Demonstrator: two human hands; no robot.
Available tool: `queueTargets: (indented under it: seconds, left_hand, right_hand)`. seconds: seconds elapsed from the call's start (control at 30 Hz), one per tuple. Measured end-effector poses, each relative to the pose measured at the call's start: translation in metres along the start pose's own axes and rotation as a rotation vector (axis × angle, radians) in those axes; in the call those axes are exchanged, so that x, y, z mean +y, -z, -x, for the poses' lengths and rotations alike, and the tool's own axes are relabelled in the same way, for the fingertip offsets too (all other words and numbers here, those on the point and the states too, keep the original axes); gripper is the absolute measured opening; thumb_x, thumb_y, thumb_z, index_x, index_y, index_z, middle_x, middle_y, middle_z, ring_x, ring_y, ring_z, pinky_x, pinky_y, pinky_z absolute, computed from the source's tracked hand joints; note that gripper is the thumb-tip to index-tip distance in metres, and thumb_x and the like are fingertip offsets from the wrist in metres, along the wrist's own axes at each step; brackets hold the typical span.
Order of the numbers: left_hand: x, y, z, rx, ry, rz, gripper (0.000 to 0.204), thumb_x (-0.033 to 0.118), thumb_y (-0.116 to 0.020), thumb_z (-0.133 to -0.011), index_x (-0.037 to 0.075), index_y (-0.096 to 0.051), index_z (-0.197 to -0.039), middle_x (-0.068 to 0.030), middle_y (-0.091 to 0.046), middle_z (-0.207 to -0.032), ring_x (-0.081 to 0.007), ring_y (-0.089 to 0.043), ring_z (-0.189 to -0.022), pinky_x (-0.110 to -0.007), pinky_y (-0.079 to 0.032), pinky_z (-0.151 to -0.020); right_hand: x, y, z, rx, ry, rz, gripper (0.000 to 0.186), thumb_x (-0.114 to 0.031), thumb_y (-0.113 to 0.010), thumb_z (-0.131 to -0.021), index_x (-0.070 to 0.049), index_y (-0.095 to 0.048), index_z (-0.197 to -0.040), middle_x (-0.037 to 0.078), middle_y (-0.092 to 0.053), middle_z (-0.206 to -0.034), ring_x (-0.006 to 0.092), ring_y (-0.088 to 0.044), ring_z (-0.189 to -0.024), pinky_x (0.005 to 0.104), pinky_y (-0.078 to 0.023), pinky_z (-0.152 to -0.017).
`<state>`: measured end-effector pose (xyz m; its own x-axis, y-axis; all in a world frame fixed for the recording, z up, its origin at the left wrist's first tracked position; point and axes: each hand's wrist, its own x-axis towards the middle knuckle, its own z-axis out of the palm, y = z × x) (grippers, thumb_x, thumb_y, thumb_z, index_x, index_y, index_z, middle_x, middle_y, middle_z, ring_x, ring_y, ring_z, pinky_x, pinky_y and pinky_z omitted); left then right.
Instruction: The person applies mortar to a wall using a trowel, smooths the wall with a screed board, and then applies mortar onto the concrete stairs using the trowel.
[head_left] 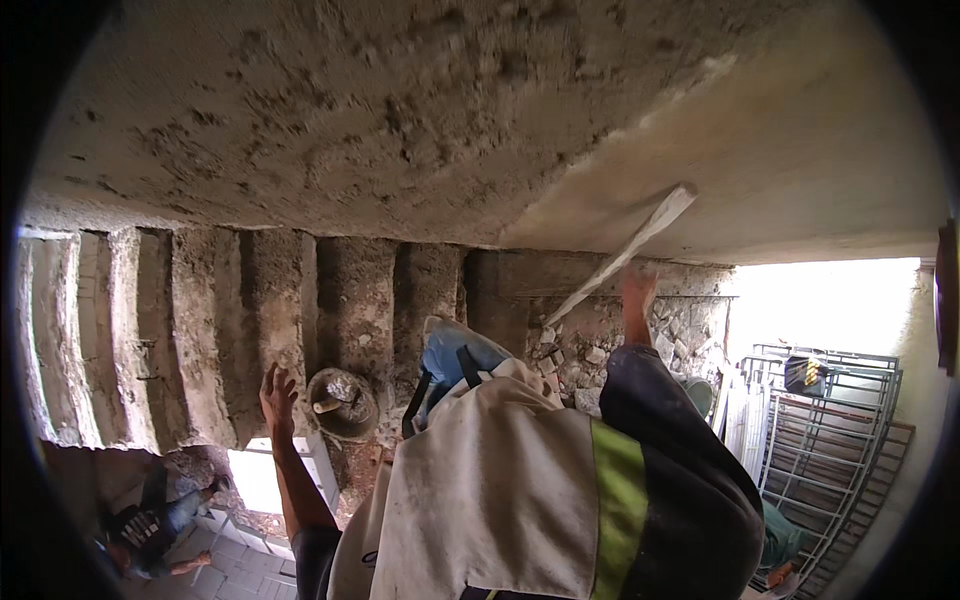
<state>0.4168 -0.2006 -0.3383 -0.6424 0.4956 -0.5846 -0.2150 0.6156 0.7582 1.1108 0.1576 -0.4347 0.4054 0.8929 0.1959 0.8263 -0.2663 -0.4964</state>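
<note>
My left hand [280, 390] is raised at the left with its fingers apart, beside a round bucket [342, 420] holding a handled tool [325, 406]. My right hand [638, 292] reaches up with fingers extended, just below a long pale, slanting pole [661, 215] against the plastered wall [790, 140]; I cannot tell whether they touch. Light cloth with a yellow-green stripe [617, 500] and dark sleeves cover my body and arms. A blue item with dark straps [455, 352] is in front of me.
Rough concrete steps [200, 310] run leftward along the wall. Broken rubble [590, 355] lies beside my right arm. Metal frames [830, 450] lean at the right near a bright opening. A person in dark clothing [150, 530] is at the lower left, another in teal [780, 535] at the lower right.
</note>
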Motion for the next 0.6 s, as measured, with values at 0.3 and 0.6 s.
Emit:
queueTargets:
  seconds: [0.3, 0.6]
  left_hand:
    - [-0.311, -0.181, 0.007, 0.173, 0.194, 0.144, 0.035, 0.035, -0.060, -0.091, 0.009, -0.060, -0.114, 0.0016, -0.052, -0.070, -0.0119, -0.050, -0.059, -0.028, -0.043, -0.050]
    - [-0.489, -0.322, 0.251, -0.166, 0.552, -0.350, 0.039, 0.035, -0.056, -0.090, 0.004, -0.062, -0.112, -0.0077, -0.059, -0.079, -0.0240, -0.057, -0.064, -0.035, -0.049, -0.059]
  right_hand:
    - [-0.005, -0.016, -0.064, 0.063, 0.085, -0.052, 0.075, -0.046, -0.068, -0.080, 0.011, -0.049, -0.124, 0.031, -0.048, -0.130, 0.0428, -0.048, -0.118, 0.0440, -0.038, -0.101]
    - [0.209, 0.171, -0.113, 0.190, 0.223, -0.006, 0.024, -0.023, -0.062, -0.090, -0.003, -0.070, -0.102, 0.009, -0.068, -0.087, 0.0216, -0.059, -0.075, 0.0347, -0.048, -0.073]
